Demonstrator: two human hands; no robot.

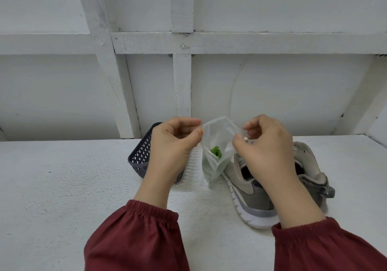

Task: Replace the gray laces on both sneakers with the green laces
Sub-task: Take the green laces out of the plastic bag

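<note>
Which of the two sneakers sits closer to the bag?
The left sneaker, its white sole showing, right beside the bag; the other sneaker lies farther right.

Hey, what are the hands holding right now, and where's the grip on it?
A clear plastic bag with the green laces inside. The left hand pinches the left edge of its top opening, the right hand the right edge.

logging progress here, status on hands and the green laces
Left hand and right hand each pinch the mouth of the clear bag. Green laces inside, not yet out. Sneakers on table beside right forearm, untouched. Nothing in the way.
</note>
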